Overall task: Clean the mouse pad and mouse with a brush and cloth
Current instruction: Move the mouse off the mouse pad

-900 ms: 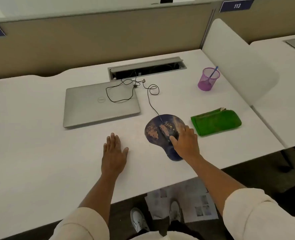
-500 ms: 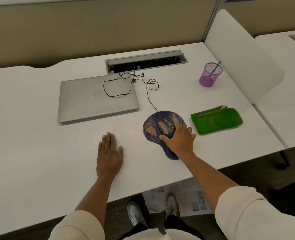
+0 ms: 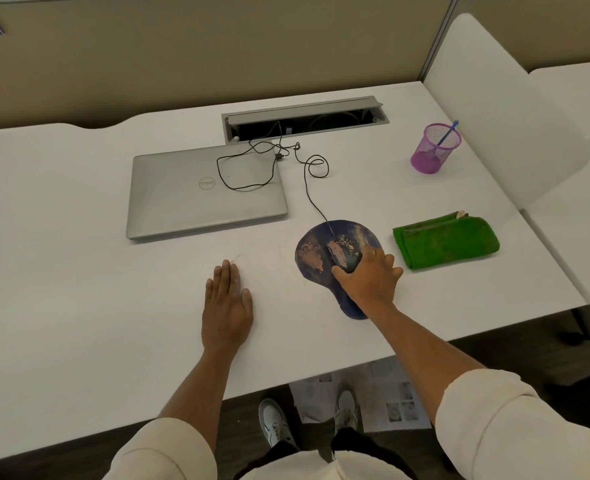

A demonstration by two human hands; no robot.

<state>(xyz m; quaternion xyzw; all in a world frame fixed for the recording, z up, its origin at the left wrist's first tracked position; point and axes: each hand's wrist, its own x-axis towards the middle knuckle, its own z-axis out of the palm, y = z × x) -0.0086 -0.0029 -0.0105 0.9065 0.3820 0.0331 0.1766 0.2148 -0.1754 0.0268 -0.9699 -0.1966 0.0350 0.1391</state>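
Note:
A dark blue mouse pad [image 3: 312, 254] smeared with brownish dirt lies on the white desk [image 3: 78, 289]. On it sits a black wired mouse [image 3: 342, 252], also dirty. My right hand [image 3: 369, 280] lies over the mouse's near end, thumb on its left side and fingers along its right side, gripping it. My left hand [image 3: 226, 306] rests flat on the desk, left of the pad. A folded green cloth [image 3: 446, 240] lies right of the pad. A blue-handled brush [image 3: 446, 135] stands in a purple mesh cup [image 3: 433, 148] at the back right.
A closed silver laptop [image 3: 206, 192] lies behind my left hand, with the mouse's black cable [image 3: 307, 188] looping over it into an open cable tray [image 3: 304, 116]. A white divider panel [image 3: 494, 109] bounds the desk's right side. Beige partition behind.
My right hand has slid a little nearer and left on the mouse, closing round its near end. The left hand stays flat. The camera has tilted down slightly.

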